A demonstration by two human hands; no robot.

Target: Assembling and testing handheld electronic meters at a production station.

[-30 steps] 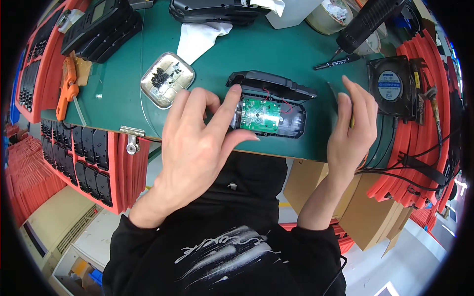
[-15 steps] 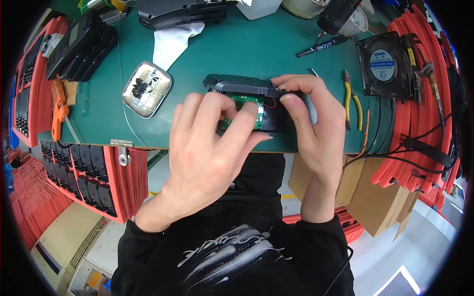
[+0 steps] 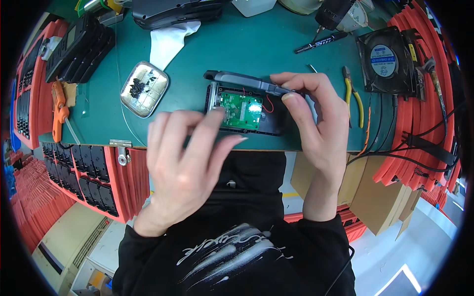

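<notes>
On the green table, close to its front edge, lies a black plastic housing half (image 3: 276, 126) with a green circuit board (image 3: 242, 109) inside. Thin red wires show at the board's right and top. My right hand (image 3: 321, 121) pinches the right end of the other housing half (image 3: 242, 79), keeping it tilted up on edge behind the board. My left hand (image 3: 185, 153) is left of the device, fingers apart, holding nothing visible. Its index fingertip is by the board's left edge; whether it touches cannot be told.
A metal tray (image 3: 144, 89) with small black screws sits to the left, beside an orange-handled tool (image 3: 59, 111). Yellow-handled cutters (image 3: 353, 96), a black marker (image 3: 321, 43) and a fan (image 3: 385, 61) lie to the right. Stacked black devices (image 3: 81, 49) stand at far left.
My left hand has pulled back left and toward me from over the circuit board, uncovering it. My right hand still grips the raised housing half.
</notes>
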